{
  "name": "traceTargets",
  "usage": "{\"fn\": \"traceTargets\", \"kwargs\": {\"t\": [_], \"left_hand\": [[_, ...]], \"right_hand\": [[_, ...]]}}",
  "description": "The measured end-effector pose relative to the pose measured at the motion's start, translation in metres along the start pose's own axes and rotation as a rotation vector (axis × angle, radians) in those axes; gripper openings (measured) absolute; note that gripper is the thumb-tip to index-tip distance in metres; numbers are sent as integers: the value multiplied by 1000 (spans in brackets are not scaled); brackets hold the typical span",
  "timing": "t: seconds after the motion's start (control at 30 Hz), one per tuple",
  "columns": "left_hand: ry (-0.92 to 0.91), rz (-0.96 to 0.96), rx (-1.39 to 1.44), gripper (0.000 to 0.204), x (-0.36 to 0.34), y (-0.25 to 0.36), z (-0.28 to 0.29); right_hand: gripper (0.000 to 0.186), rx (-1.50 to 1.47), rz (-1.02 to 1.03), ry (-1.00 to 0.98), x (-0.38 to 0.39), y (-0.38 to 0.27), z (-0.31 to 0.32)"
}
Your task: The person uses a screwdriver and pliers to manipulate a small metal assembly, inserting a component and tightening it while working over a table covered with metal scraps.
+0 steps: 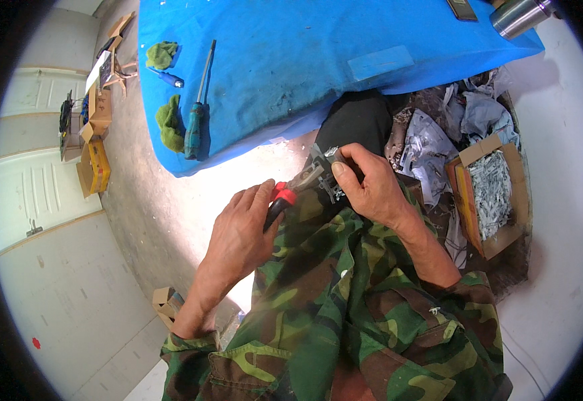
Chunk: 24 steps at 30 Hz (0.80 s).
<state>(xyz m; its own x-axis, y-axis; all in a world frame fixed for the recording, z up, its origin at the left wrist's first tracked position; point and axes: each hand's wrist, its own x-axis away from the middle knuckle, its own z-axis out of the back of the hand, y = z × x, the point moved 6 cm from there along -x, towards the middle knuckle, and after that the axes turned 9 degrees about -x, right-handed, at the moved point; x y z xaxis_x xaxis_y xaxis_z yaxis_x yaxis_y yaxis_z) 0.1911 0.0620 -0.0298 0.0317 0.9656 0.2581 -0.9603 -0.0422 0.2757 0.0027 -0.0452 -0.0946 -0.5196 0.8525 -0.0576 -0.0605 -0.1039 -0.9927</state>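
Over my lap, my left hand [241, 234] is closed round the red-and-black handles of pliers [280, 200], with their metal head angled up to the right. My right hand [371, 190] pinches a small grey metal piece [331, 174] with thin jagged bits, at the pliers' jaws; whether the jaws grip it is hard to tell. Beneath both hands are my dark-clad leg and camouflage clothing [331, 281].
Ahead, a blue-covered table [264, 53] holds a long screwdriver [194, 123], a smaller blue tool [171, 79], green cloths [170, 123] and a steel cup [518, 17]. At right are crumpled bags [425, 154] and a carton of metal strips [492, 200]; cardboard boxes [94, 167] stand at left.
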Motion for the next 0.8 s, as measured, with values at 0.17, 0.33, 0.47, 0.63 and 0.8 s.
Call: {"fn": "traceTargets", "kwargs": {"t": [0.17, 0.33, 0.47, 0.63, 0.8], "left_hand": [[66, 40, 17, 48, 0, 3, -2], [46, 63, 57, 48, 0, 1, -8], [56, 59, 47, 49, 1, -2, -11], [100, 60, 11, 50, 0, -3, -16], [130, 83, 51, 50, -3, 1, -24]], "right_hand": [[20, 46, 74, 59, 2, -2, -3], [20, 47, 62, 110, 4, 3, -4], [20, 69, 80, 82, 6, 1, -5], [19, -4, 28, 103, 7, 4, -8], [21, -84, -100, 151, 11, 3, -12]]}}
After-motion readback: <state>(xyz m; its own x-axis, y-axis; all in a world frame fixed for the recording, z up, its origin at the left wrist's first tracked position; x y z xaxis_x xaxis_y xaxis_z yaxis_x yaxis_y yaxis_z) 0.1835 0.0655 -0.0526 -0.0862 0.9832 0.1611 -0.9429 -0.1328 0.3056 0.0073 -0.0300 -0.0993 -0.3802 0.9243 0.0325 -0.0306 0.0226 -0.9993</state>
